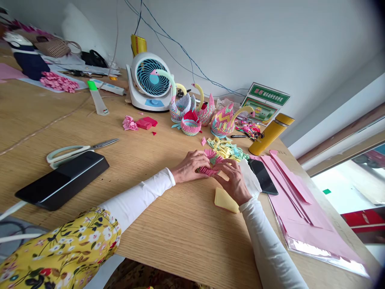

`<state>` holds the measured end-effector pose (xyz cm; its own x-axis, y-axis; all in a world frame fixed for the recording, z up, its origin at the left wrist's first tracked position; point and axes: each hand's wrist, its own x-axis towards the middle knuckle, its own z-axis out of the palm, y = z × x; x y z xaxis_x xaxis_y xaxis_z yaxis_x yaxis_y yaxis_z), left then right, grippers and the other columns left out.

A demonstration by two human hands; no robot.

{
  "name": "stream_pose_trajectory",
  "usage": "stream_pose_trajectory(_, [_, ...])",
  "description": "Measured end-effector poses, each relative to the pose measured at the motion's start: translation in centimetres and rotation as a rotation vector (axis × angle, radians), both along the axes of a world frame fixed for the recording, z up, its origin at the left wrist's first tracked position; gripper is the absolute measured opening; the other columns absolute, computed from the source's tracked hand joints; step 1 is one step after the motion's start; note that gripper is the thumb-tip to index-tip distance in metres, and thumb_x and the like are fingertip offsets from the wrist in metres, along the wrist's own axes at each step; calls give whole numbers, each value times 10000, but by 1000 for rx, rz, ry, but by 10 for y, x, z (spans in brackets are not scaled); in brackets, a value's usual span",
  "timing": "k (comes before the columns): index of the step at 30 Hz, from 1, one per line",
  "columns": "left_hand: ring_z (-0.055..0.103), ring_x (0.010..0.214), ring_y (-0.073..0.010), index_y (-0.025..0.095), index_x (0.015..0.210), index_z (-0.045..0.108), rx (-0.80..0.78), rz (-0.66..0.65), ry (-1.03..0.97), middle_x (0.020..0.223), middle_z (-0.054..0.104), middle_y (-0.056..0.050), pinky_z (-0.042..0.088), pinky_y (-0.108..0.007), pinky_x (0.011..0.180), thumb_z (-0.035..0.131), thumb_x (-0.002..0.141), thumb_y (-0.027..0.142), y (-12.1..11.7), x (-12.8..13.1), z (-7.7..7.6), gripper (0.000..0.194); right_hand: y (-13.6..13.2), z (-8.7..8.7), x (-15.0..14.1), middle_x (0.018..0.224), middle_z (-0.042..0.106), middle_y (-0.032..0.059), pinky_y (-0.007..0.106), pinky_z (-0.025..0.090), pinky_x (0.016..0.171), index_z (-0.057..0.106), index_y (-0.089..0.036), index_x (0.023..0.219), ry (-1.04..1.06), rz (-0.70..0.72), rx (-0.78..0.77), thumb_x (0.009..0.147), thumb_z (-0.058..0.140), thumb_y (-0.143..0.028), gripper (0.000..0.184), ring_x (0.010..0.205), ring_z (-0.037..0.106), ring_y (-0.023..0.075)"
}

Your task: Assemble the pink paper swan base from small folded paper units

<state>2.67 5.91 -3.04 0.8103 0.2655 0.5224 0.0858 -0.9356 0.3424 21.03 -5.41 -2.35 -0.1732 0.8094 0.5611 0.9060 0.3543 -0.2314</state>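
Between my two hands, just above the wooden table, is a round ring of folded paper pieces (207,170), mostly pink with some green. My left hand (192,165) grips its left side, fingers curled over the rim. My right hand (231,178) has its fingers closed on the right side; part of the ring is hidden behind them. A heap of yellow and green folded paper pieces (230,149) lies just beyond the hands. Near my right wrist rests a stack of yellow paper (226,200), and a white tissue (250,178) sits beside it.
Folded-paper swans (222,122) and a fan (152,80) stand at the back. To the right are a yellow flask (270,134), a phone (262,176) and pink paper sheets (303,208). Scissors (72,153) and a black device (64,178) lie left.
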Motion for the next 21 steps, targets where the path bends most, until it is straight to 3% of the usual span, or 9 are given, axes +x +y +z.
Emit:
stream_pose_trajectory(4, [464,1146,-232,199,1027,655,18,40,-38,1111,643,-64,303,-373,971,684,774,442,-2,2,-2,351,-1,0,-1,1032,679,64,457,451,919,634,-250,1071,52,17,2,826,641,-355,267,1075,522,257])
stream_pose_trajectory(9, [479,1145,-222,210,992,648,-3,44,-65,1113,632,-52,315,-375,980,657,803,422,-3,3,-4,284,-1,4,-4,1065,664,73,468,445,946,628,-242,1024,73,51,17,837,629,-321,203,1087,539,249])
stream_pose_trajectory(12, [452,1199,-250,204,1213,510,-98,103,-165,1236,546,-100,321,-402,1021,721,706,497,-1,0,-7,623,-6,10,-3,1179,616,93,481,428,975,580,-241,1132,85,13,78,827,636,-333,324,1140,521,257])
stream_pose_trajectory(15, [353,1310,-295,195,1412,218,-253,182,-246,1400,367,-174,299,-445,1070,789,581,534,3,-4,-13,1064,-12,13,1,1167,607,113,487,449,941,529,-240,1191,121,-97,132,809,647,-370,421,1116,534,275])
stream_pose_trajectory(18, [306,1354,-317,196,1451,36,-419,153,-176,1451,286,-217,295,-483,1077,813,557,501,6,-6,-20,1223,-14,7,5,1116,613,124,462,508,828,473,-232,1233,202,-140,34,792,653,-412,509,985,595,268])
stream_pose_trajectory(21, [389,1312,-287,195,1454,15,-499,69,-121,1398,396,-204,320,-467,1067,812,588,438,7,-5,-22,1202,-12,-5,3,1145,599,128,415,538,752,402,-218,1292,321,-100,-102,802,632,-412,575,879,636,225])
